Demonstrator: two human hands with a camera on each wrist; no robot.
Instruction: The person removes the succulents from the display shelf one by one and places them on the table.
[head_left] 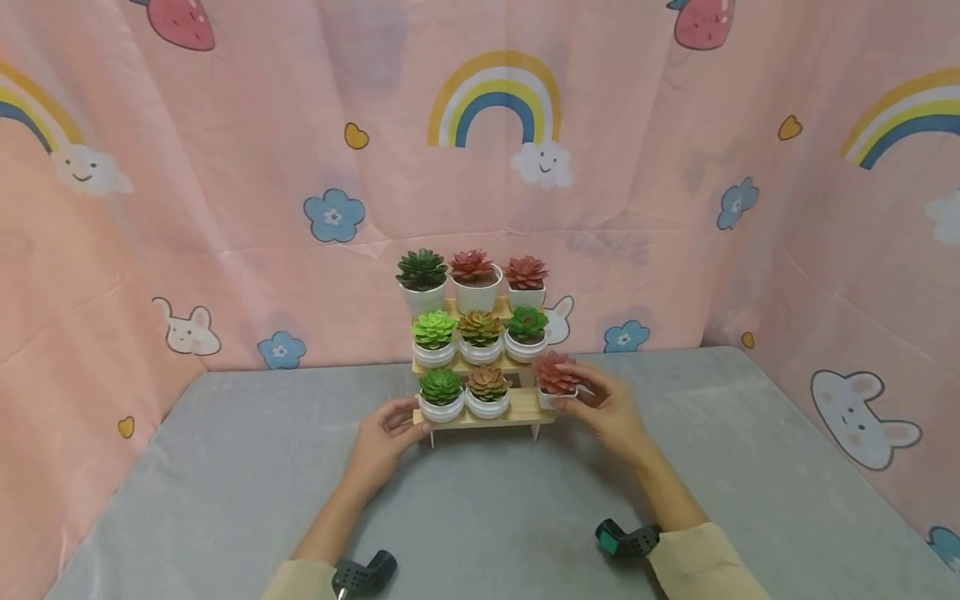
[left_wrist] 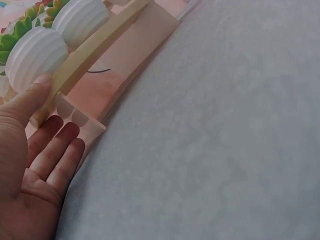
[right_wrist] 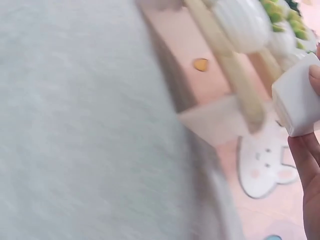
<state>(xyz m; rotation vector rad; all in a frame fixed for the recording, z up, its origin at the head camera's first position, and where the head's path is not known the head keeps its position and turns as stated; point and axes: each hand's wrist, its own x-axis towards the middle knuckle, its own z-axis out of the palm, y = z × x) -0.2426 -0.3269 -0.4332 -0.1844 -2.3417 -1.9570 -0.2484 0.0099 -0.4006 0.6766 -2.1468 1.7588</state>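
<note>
A tiered stand (head_left: 528, 407) with wooden shelves and translucent legs carries potted artificial succulents in three rows. My left hand (head_left: 381, 442) holds the left end of its lowest shelf. In the left wrist view the thumb (left_wrist: 31, 100) lies against the wood beside a ribbed white pot (left_wrist: 37, 60), fingers below by the leg panel. My right hand (head_left: 611, 412) pinches a red succulent (head_left: 555, 373) in a square white pot (right_wrist: 298, 97) at that shelf's right end. On the same shelf sit a green succulent (head_left: 441, 387) and a brownish one (head_left: 488, 384).
Three succulents stand in the middle row, among them a bright green one (head_left: 434, 330). The top row has a dark green one (head_left: 422, 270) and two red ones. A grey cloth (head_left: 487, 517) covers the table, with a pink printed curtain (head_left: 630, 250) behind and at both sides.
</note>
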